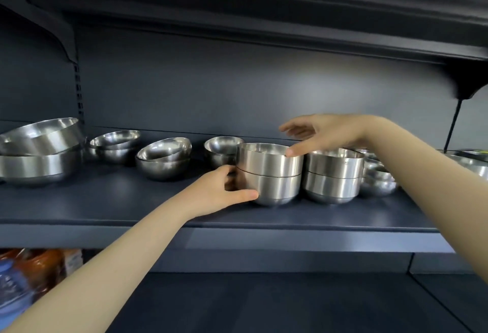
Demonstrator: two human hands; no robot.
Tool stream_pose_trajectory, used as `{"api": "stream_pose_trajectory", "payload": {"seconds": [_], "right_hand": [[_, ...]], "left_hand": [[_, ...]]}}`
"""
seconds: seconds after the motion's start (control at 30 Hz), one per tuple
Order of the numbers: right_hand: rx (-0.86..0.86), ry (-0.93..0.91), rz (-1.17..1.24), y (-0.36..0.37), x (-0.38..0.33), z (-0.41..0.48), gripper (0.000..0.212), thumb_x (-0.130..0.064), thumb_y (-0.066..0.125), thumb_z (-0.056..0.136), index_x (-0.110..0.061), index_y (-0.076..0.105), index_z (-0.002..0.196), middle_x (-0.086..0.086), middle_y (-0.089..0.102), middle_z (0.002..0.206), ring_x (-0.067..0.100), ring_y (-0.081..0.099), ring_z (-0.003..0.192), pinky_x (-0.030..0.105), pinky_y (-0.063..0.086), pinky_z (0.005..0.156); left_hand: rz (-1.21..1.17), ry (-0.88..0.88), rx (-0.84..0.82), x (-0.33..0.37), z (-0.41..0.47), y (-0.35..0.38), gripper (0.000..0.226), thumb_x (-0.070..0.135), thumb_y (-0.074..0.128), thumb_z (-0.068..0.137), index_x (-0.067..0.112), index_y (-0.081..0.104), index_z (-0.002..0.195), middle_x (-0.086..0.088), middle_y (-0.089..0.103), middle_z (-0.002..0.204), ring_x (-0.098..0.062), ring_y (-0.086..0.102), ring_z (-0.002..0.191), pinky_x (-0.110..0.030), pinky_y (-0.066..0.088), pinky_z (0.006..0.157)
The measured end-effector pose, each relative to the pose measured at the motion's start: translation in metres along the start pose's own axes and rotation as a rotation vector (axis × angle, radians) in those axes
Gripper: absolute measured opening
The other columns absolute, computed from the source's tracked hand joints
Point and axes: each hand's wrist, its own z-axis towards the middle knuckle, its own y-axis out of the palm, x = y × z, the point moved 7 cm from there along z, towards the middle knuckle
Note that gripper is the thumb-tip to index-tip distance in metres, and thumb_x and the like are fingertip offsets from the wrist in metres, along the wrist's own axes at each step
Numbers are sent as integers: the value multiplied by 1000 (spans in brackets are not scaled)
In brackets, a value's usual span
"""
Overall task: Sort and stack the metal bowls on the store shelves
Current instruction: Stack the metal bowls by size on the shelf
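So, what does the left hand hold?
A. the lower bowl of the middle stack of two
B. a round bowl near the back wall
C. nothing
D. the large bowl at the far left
A: the left hand has its thumb and fingers curled around the lower bowl of that stack.

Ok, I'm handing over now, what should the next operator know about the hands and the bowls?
Left grip holds the bottom of the centre stack, two straight-sided bowls standing on the shelf.
Right grip is open above it, thumb at the top rim.
Done: a matching stack of two stands just right of it.
To do: the round bowls sit tilted in loose piles, and the big bowls at far left lean too.
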Motion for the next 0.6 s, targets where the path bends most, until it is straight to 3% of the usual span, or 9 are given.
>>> {"api": "stream_pose_trajectory", "payload": {"seconds": [0.1,0.27,0.4,0.6], "right_hand": [[15,-84,-44,1,-15,8,70,-46,70,80,-28,43,142,-6,47,144,5,44,130,26,32,113],[17,-221,-132,14,-54,28,65,-49,68,82,-28,46,140,-9,50,141,5,46,129,29,33,114],[-9,-289,-166,31,-96,55,67,-53,68,80,-29,47,139,-9,50,142,5,47,129,32,34,114],[-116,-246,-143,59,-146,107,70,-51,69,81,-33,42,143,-9,45,145,8,44,133,31,35,113]], "left_hand": [[76,-65,24,-13,-14,-10,102,62,74,67,23,29,150,4,48,145,-6,51,124,-30,40,108],[125,-198,150,-47,-51,-58,80,53,73,76,19,43,143,2,52,142,-8,53,123,-26,39,107],[121,-324,279,-89,-65,-109,85,53,72,77,14,40,145,-4,51,143,-16,52,126,-30,39,106],[-31,-378,216,-142,-40,-145,103,47,79,73,12,23,151,-6,42,149,-18,47,131,-32,38,108]]}}
